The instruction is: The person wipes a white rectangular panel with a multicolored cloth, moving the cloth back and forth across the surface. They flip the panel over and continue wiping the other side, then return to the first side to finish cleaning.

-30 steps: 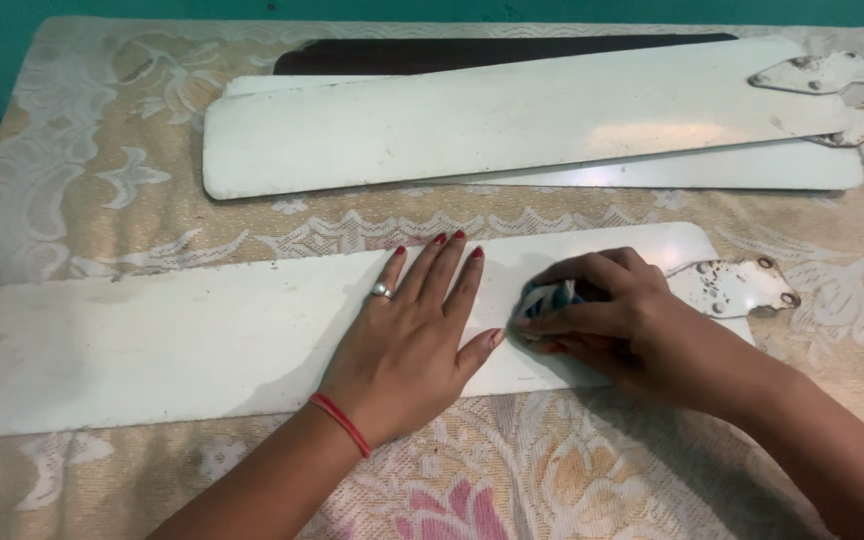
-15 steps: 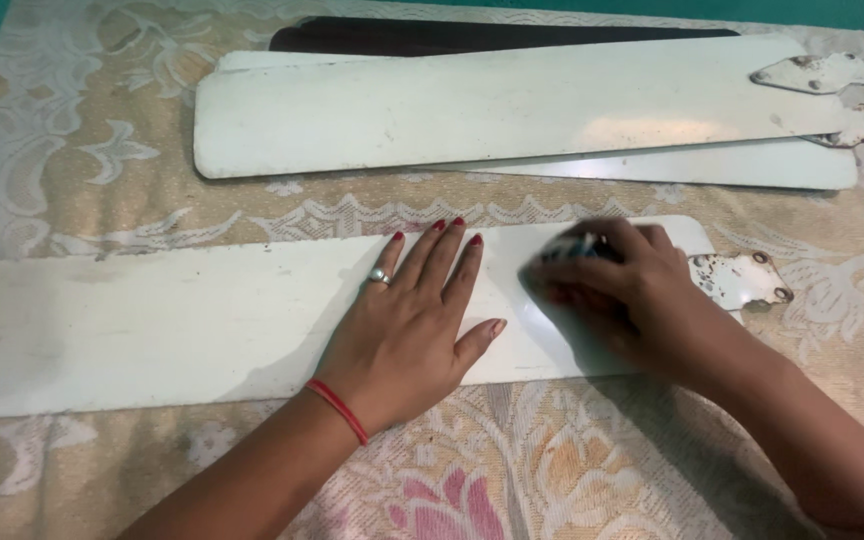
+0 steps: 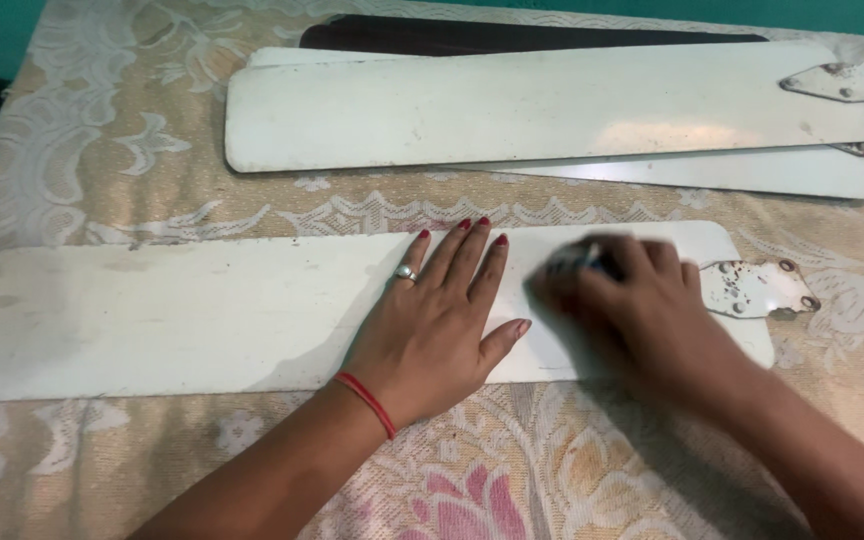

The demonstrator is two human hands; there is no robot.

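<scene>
A long white fan blade lies flat across the cloth-covered table in front of me. My left hand presses flat on it, fingers spread, with a ring and a red thread at the wrist. My right hand is blurred with motion and closed over a small blue and white scrubbing pad against the blade near its rusty metal bracket.
Two more white fan blades lie stacked farther back, brackets at the right. A dark blade lies behind them. A beige lace cloth with a pink flower pattern covers the table.
My right hand has rubbed the pad back and forth on the blade, ending slightly up and left. My left hand stays pressed in place. The view has shifted a little.
</scene>
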